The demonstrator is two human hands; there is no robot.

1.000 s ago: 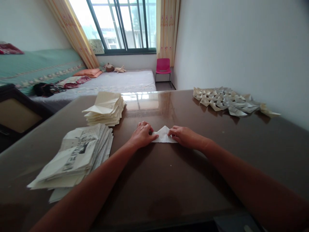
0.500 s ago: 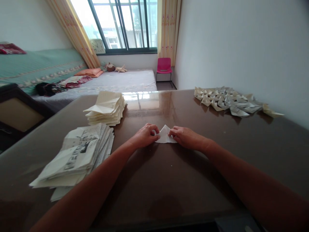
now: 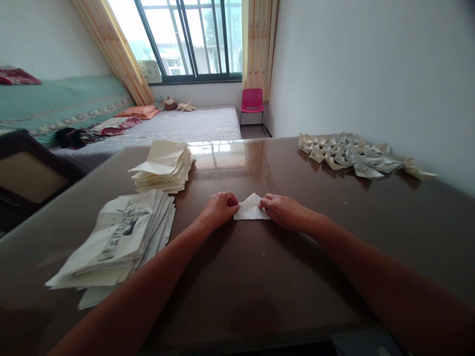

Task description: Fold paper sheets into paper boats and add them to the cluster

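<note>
A small white sheet of folded paper (image 3: 251, 209) lies on the brown table between my hands, its top coming to a point and its lower edge nearly straight. My left hand (image 3: 221, 206) pinches its left corner, with the fingers curled in. On the opposite side, my right hand (image 3: 281, 209) has its fingertips closed on the paper's right part, covering that corner. Folded paper boats (image 3: 347, 151) stand grouped at the table's far right, some cream and some printed grey.
To the left lie a stack of printed paper sheets (image 3: 122, 237) and, behind it, a stack of cream sheets (image 3: 163, 165). Beyond the glossy table (image 3: 260, 277) are a bed (image 3: 200, 123) and a pink chair (image 3: 252, 102). A white wall (image 3: 371, 74) borders the right side.
My left hand has shifted slightly left and its fingers have curled tighter. More of the paper's left corner shows, and the lower edge looks straighter. My right hand has barely moved.
</note>
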